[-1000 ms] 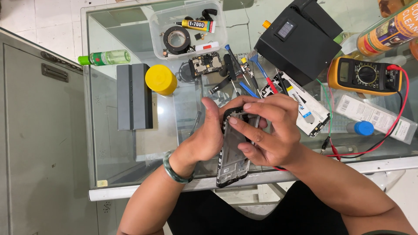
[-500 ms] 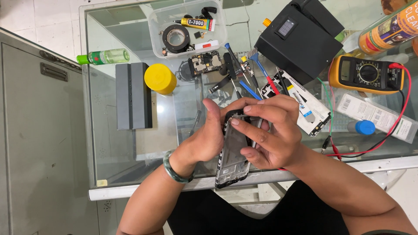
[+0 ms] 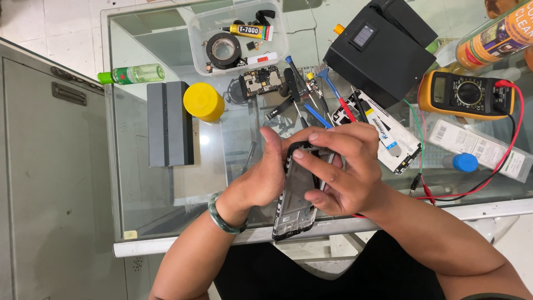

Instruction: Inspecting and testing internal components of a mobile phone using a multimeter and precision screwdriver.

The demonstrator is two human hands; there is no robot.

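Both hands (image 3: 311,172) grip phone frame (image 3: 295,206) — tools (image 3: 311,97) behind.

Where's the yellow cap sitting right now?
In the head view, the yellow cap stands on the glass table, left of centre, beside the grey block and left of the circuit board.

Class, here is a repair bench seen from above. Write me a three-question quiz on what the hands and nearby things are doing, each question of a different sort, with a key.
1. True or false: both hands hold the phone frame.
2. Which thing lies inside the clear plastic tray? A) yellow meter B) roll of black tape C) blue cap
3. Fill in: the left hand has a green ____ on its wrist.

Key
1. True; the right hand grips it too.
2. B, the roll of black tape.
3. bracelet.
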